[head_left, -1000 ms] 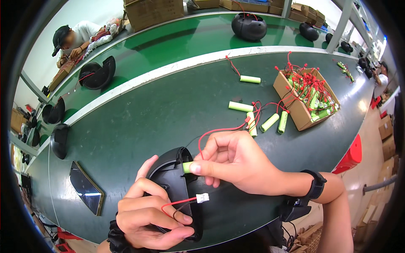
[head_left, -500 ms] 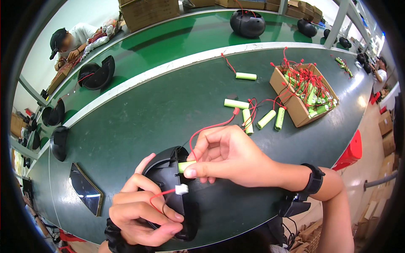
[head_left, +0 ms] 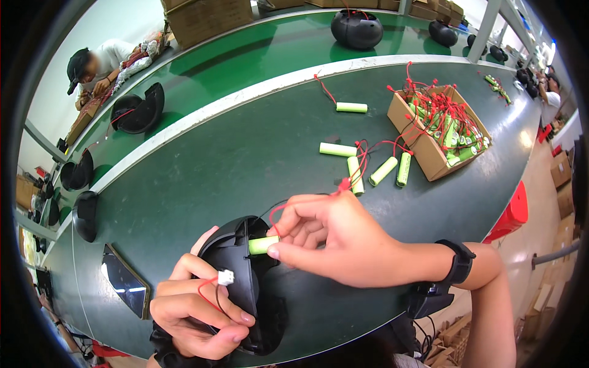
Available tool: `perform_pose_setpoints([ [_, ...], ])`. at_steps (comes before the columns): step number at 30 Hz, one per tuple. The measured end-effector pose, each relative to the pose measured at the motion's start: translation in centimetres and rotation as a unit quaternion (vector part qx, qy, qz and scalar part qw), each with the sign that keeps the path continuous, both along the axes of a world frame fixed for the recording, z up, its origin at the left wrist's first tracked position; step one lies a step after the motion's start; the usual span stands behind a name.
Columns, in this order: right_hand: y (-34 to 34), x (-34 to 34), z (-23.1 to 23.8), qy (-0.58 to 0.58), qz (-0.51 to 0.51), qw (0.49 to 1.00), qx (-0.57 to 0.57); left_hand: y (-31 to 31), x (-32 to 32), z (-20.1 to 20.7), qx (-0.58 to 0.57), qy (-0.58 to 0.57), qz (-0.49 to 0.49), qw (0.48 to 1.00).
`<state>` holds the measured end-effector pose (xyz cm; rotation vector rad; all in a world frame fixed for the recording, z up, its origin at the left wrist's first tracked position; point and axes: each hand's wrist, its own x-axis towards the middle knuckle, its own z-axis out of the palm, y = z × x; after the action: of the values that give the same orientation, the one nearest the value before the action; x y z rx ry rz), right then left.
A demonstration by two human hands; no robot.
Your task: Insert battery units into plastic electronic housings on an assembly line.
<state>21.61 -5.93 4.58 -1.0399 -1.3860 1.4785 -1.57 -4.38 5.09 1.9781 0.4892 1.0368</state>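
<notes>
My left hand (head_left: 190,313) grips a rounded black plastic shell (head_left: 228,250), tilted with its open side to the right. A white plug (head_left: 226,277) on red and black wires sticks up over the fingers of that hand. My right hand (head_left: 334,242) pinches the outer end of a green cylindrical battery (head_left: 261,246) between thumb and index finger; the battery's other end lies inside the shell's edge. From the battery a red wire loops up behind my right hand to a red connector (head_left: 345,184).
Several green batteries with red leads lie on the dark table (head_left: 245,165), with a cardboard box (head_left: 423,150) full of them beyond. A phone (head_left: 126,281) lies at left. Black shells, one of them a rounded housing (head_left: 357,29), stand on the green belt (head_left: 257,49). Another person (head_left: 98,64) works at far left.
The shell's open side has turned slightly, and the battery and white plug have shifted left. My right hand's fingers have loosened a little around the battery, showing more of it.
</notes>
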Motion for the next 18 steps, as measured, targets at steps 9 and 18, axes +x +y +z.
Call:
perform_pose_setpoints([
  [9,0.5,0.2,0.1,0.085,0.046,0.991,-0.094,-0.8,0.7,0.3,0.060,0.038,0.020,0.997],
  [18,2.1,1.1,-1.0,-0.072,0.031,0.983,0.164,0.3,0.4,-0.1,0.011,-0.001,-0.007,1.000],
])
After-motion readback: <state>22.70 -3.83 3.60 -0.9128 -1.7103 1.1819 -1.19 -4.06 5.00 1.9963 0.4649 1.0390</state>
